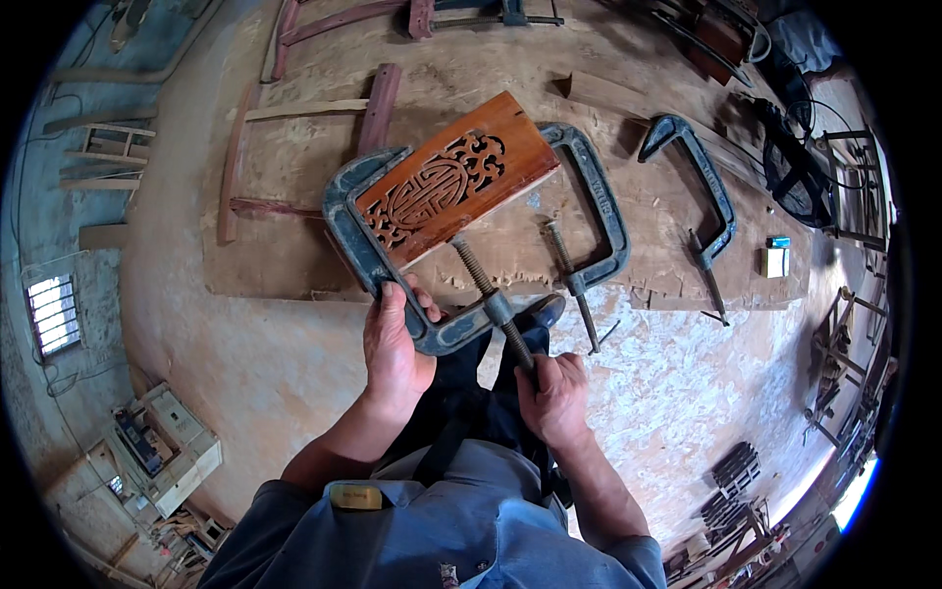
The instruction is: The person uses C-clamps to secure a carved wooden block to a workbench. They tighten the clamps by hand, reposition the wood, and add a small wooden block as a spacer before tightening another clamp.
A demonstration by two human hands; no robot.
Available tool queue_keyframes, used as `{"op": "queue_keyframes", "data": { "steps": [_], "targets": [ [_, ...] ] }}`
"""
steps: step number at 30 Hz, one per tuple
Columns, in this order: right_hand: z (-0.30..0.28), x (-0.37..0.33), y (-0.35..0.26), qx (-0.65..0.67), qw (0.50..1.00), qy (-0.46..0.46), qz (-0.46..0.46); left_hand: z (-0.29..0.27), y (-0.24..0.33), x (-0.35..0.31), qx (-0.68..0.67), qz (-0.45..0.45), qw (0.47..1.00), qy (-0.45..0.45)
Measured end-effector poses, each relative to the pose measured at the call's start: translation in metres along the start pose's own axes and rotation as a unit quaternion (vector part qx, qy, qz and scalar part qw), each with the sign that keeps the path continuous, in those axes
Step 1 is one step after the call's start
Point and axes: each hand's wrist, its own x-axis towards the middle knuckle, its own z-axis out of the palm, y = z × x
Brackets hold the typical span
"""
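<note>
A large dark blue-grey C-clamp (446, 339) is held between both hands, tilted in front of the workbench. My left hand (392, 339) wraps round the lower corner of its frame, thumb on top. Closed on the lower end of its threaded screw is my right hand (554, 398). The clamp's upper jaw reaches the left end of a reddish-brown wooden board (520, 147) with pierced scroll carving; whether it touches is hard to tell. A second C-clamp (603, 211) sits at the board's right end, its screw pointing toward me.
A third C-clamp (721, 201) lies farther right on the wooden workbench (648, 231), near a small blue and white box (775, 257). Reddish wooden frame pieces (381, 108) lie at the far left. A machine (167, 442) stands on the floor at left.
</note>
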Motion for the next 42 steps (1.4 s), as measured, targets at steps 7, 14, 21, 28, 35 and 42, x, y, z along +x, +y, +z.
{"op": "queue_keyframes", "data": {
  "steps": [7,14,21,28,35,42],
  "targets": [
    [-0.003,0.003,-0.001,0.001,1.0,-0.005,-0.013,-0.001,0.001,0.001,0.003,-0.001,1.0,-0.001],
    [-0.01,-0.003,-0.007,-0.006,1.0,0.014,-0.005,-0.004,0.002,0.002,0.009,-0.006,1.0,0.005],
    [-0.011,-0.031,-0.006,0.257,0.928,-0.099,0.252,-0.004,0.003,0.003,0.012,-0.007,1.0,0.0],
    [0.007,-0.041,-0.006,0.573,0.742,-0.047,0.344,-0.004,0.002,0.003,0.013,-0.007,1.0,-0.005],
    [0.008,-0.043,-0.003,0.745,0.533,-0.068,0.396,-0.008,0.001,0.005,0.0,-0.017,1.0,-0.006],
    [-0.003,-0.04,-0.002,0.824,0.326,-0.067,0.458,-0.009,0.0,0.005,0.003,-0.022,1.0,-0.004]
  ]
}}
